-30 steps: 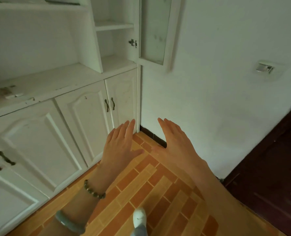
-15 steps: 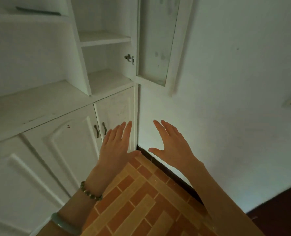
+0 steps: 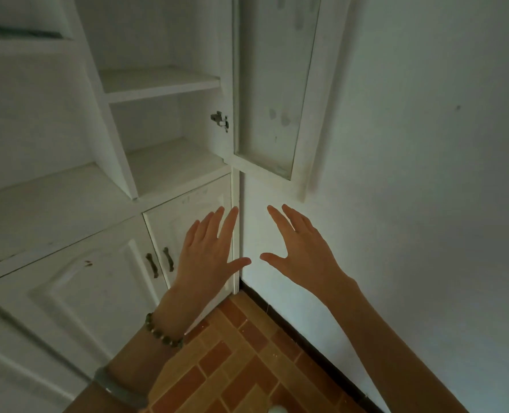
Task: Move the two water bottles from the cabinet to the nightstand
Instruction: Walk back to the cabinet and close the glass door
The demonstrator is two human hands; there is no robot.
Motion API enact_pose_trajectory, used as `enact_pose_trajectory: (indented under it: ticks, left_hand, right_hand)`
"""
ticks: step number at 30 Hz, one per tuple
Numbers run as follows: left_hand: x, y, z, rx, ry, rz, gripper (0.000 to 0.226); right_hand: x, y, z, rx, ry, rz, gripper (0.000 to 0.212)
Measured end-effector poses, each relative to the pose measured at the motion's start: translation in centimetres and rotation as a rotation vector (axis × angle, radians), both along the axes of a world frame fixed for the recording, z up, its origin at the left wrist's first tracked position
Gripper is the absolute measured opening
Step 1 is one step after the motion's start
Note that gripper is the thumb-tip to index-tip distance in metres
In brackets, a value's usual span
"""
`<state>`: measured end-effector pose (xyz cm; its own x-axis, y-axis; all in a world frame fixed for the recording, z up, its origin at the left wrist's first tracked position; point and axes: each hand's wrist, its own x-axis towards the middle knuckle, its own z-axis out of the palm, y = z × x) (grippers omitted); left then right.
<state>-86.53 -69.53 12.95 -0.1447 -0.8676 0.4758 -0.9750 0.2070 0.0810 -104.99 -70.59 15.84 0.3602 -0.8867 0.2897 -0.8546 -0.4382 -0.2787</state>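
A white cabinet [image 3: 68,204] fills the left side, with open shelves [image 3: 161,83] above and closed lower doors [image 3: 77,293]. I see no water bottles and no nightstand in this view. My left hand [image 3: 208,254] is held flat and open in front of the right lower door, fingers up. My right hand [image 3: 301,251] is also open, fingers spread, in front of the white wall beside the cabinet. Both hands hold nothing. Bracelets sit on my left wrist.
A glass-paned upper cabinet door [image 3: 277,84] stands swung open against the wall [image 3: 426,174]. Two dark handles [image 3: 159,263] sit on the lower doors. Orange brick-pattern floor [image 3: 241,359] lies below, with a dark skirting strip along the wall.
The view has tilted up and moved closer to the cabinet's right end. Both hands stay open and have risen with it; the dark door at right has left the view.
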Motion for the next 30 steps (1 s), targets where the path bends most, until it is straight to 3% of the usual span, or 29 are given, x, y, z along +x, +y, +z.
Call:
enact_pose_trajectory:
  ticks: [6,13,30]
  left_hand:
    - [-3.0,-8.0,2.7,-0.018,-0.004,0.065,0.092]
    - [-6.7,-16.6,8.3,-0.184,-0.003,0.101,0.092]
    - [-6.0,-27.1,23.8,-0.531,-0.158,0.147,0.090]
  right_hand:
    - [-4.3,-9.8,3.7,-0.131,-0.013,0.042,0.082]
    - [-8.3,-19.2,10.2,-0.337,-0.004,0.086,0.085]
    - [-10.3,-30.9,24.7,-0.644,-0.204,0.060,0.089]
